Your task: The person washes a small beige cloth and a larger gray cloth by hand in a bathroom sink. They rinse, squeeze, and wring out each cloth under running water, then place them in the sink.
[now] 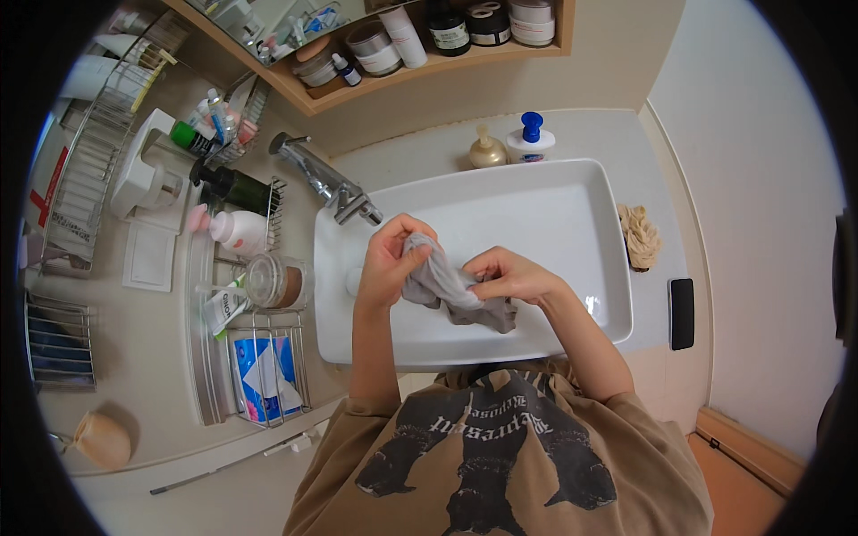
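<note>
A bunched grey cloth (439, 281), perhaps a small garment, hangs between my hands over the white rectangular washbasin (536, 208). My left hand (395, 258) pinches its upper left end between thumb and fingers. Its right side is gripped by my right hand (506, 276), and the darker lower part droops below those fingers. Neither hand touches the basin. Just beyond my left hand is the spout of the chrome faucet (335, 184); no running water can be seen.
Behind the basin stand a gold pump bottle (488, 149) and a white bottle with a blue pump (531, 141). A beige scrunched item (640, 238) and a black phone (682, 313) lie at right. Wire racks (301, 375) and a lidded jar (281, 281) line the left.
</note>
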Demonstrator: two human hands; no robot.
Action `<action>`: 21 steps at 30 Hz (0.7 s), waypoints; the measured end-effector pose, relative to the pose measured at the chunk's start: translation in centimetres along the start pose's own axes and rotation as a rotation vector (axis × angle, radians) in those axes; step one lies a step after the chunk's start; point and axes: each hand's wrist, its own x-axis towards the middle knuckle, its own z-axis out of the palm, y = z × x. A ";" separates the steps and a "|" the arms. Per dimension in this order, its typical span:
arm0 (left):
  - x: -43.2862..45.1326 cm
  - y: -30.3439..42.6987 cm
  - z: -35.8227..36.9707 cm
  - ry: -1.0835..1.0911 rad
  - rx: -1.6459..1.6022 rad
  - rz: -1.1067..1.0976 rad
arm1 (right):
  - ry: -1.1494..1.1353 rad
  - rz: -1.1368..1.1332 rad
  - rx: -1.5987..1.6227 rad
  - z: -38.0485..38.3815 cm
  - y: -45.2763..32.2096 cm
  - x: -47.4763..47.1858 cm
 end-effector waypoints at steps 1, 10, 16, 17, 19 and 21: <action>0.0 -0.3 0.0 0.082 0.026 0.008 | 0.094 -0.058 0.093 0.3 -0.1 -0.1; -4.0 -7.9 1.7 0.305 -0.260 -0.427 | 0.291 -0.268 0.242 1.7 0.6 -0.8; -2.8 -8.6 3.1 0.289 -0.665 -0.366 | 0.523 -0.320 0.458 3.5 0.4 0.1; -2.9 -9.1 2.2 0.256 -0.682 -0.298 | 0.565 -0.317 0.468 3.2 0.4 0.0; -2.6 -8.3 2.4 0.264 -0.755 -0.245 | 0.653 -0.314 0.493 2.1 0.8 -0.4; -2.1 -6.4 3.6 0.350 -0.872 -0.270 | 0.820 -0.359 0.277 1.7 2.1 0.4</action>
